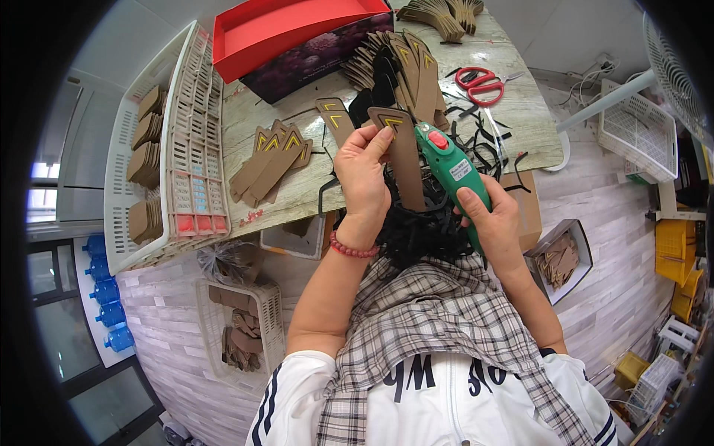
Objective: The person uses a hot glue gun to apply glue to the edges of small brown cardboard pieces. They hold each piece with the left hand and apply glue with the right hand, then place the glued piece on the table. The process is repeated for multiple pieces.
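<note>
So a brown strip (405, 167) with yellow chevrons is held up over the table's near edge, pinched near its top between thumb and fingers of the left hand (364, 167). A green cutter (454, 167) with a red button is gripped in the right hand (491, 215), fingers wrapped around the body, nose pointed up at the strip's right edge. Whether the nose is actually touching the strip can't be told from this angle. A messy heap of black scraps (416, 238) is piled up right below, with more bits scattered on the table (242, 119) to the right. Red scissors (482, 85) are parked near those, handles toward the work. A loose pile (271, 163) of chevron strips is left lying on the table to the left of the hands, and a bigger bunch (420, 67) is stacked behind. A red tray (297, 26) is set at the back, on top of a dark box (312, 63), and stacked brown pieces are kept in a white crate (197, 149) along the left side.
</note>
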Demonstrator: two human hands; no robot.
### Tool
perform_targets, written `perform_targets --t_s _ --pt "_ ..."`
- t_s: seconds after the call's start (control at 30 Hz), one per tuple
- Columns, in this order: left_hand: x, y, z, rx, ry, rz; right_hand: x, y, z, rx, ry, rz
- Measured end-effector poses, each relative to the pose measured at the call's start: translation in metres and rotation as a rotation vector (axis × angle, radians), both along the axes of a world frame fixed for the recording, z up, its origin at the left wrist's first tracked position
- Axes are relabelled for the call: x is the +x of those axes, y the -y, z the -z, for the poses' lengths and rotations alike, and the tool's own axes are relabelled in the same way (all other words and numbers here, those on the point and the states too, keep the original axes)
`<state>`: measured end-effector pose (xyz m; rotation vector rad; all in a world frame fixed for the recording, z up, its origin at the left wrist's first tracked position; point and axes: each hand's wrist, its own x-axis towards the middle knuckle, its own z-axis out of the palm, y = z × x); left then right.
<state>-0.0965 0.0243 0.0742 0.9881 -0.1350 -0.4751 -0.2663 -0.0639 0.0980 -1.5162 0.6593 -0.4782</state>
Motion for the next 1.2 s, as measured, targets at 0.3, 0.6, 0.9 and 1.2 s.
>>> perform_targets --t_s 0.3,0.6,0.9,1.2 --pt "0.013 -0.006 -0.004 0.131 0.264 -0.102 -0.002 -0.001 0.000 0.017 -0.008 -0.016" --pt "0.014 -0.010 -0.011 0.299 0.457 -0.056 -0.003 0.000 -0.001 0.016 -0.012 -0.029" --pt "0.013 -0.016 -0.007 0.431 0.596 0.018 -0.001 0.002 -0.003 0.027 -0.004 -0.027" --pt "0.103 -0.080 -0.003 0.895 0.717 -0.213 0.000 0.002 0.002 0.057 -0.001 0.002"
